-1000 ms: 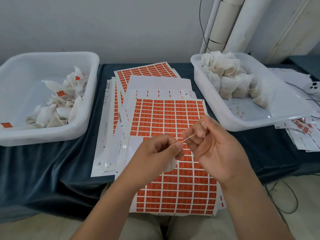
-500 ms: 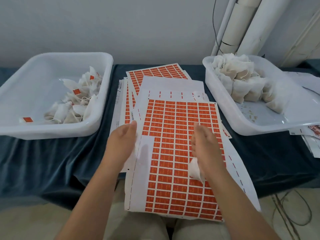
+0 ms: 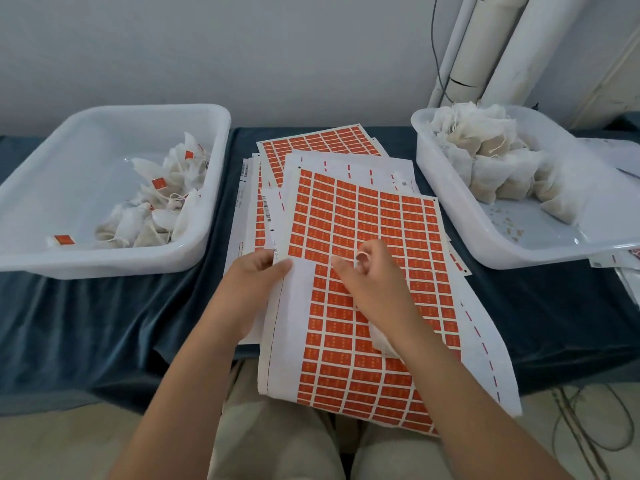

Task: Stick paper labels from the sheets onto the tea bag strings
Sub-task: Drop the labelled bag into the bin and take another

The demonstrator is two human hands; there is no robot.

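Head view looks down on the sheet [image 3: 374, 216], a grid of orange labels [image 3: 346, 375] on white backing. It lies askew on top of the stack [image 3: 311, 143] and droops over the near edge onto the person's lap [image 3: 277, 427]. Along its left side the orange gives way to bare backing.

The left hand [image 3: 256, 282] pinches the sheet's left edge, thumb on top, fingers hidden under the paper. The right hand [image 3: 374, 289] sits on the labels near the middle of the sheet. Its fingers are curled and the forefinger tip is down on the orange just beside the bare patch. A white string [image 3: 362, 252] loops round one of its fingers. The tea bag [image 3: 381, 339] shows under the heel of that hand, against the sheet; which fingers grip it I cannot tell.

Beneath, the stack fans out. Some sheets are fully orange, others are stripped to white with barcodes along the margin.

On the left stands the left tub [image 3: 104, 266], with labelled bags [image 3: 156, 209] heaped toward its right side, orange tags showing among them. One loose tag [image 3: 64, 240] lies apart in the near left corner. On the right, the right tub [image 3: 460, 230] holds a pile of plain bags [image 3: 491, 161] at its far end, with a few crumbs on its floor.

Both tubs and the stack rest on a dark blue cloth [image 3: 86, 323]. More papers [image 3: 620, 271] lie just past the right tub. Pale pipes [image 3: 502, 46] rise against the wall behind it, and a cable [image 3: 588, 431] coils on the floor at the right.
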